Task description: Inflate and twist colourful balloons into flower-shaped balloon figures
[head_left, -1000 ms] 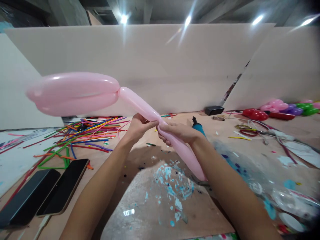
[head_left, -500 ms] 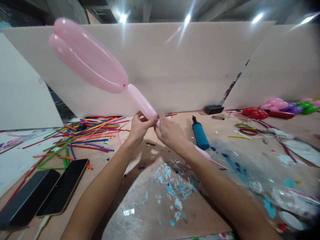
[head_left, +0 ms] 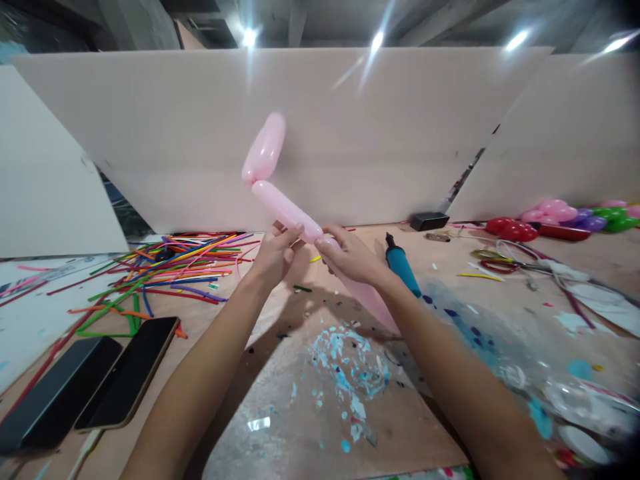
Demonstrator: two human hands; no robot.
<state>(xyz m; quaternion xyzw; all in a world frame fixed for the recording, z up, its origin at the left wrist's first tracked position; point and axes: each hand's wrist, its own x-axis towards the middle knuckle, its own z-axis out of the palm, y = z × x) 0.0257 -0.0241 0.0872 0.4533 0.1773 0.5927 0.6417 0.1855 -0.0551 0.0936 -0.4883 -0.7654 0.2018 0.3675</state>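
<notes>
A long pink balloon [head_left: 285, 208] stretches between my hands over the middle of the table. At its far end a folded loop [head_left: 266, 148] points up and away from me, joined at a twist. My left hand [head_left: 276, 252] grips the straight segment below that twist, thumb on top. Just right of it, my right hand [head_left: 350, 252] is closed round the balloon beside a second pinched spot. From there the rest of the balloon slants down to the right, partly hidden behind my right forearm.
Many uninflated balloons [head_left: 175, 267] lie in a heap at left, near a phone [head_left: 130, 373] and a black box [head_left: 55, 393]. A blue hand pump [head_left: 401, 265] lies right of my hands. Scissors [head_left: 530, 265] and finished balloon shapes [head_left: 550, 211] sit farther right. Blue scraps [head_left: 345, 367] litter the front.
The folded loop has swung from the upper left to the right and now looks much shorter, seen more end-on. My right hand has moved slightly right, and the balloon's tail end shows more.
</notes>
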